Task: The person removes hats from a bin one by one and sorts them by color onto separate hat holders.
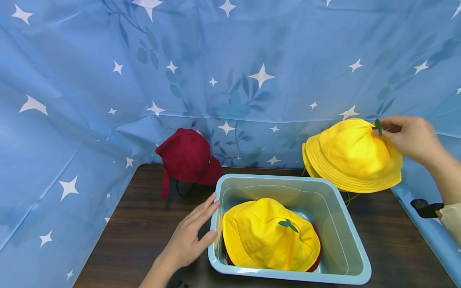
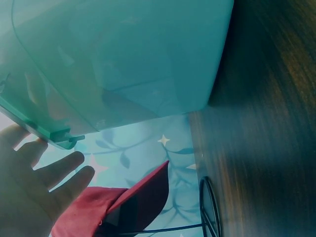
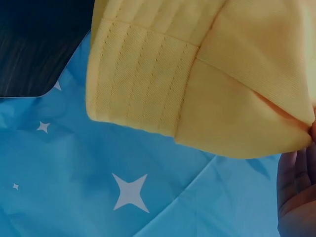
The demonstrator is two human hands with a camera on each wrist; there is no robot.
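At the right, my right hand pinches the crown of a yellow bucket hat beside its green leaf-shaped sprout. In the right wrist view the stitched brim and crown of this yellow hat fill the upper part. A second yellow edge shows behind its brim; whether it belongs to another hat I cannot tell. My left hand rests its extended fingers against the left rim of a light blue plastic bin. Inside the bin lies another yellow hat with a green sprout, over something dark red, mostly hidden.
A dark red cap sits on a black wire stand at the back left, its strap hanging down. The dark wooden table carries the bin. A blue star-patterned sheet hangs behind and along the sides.
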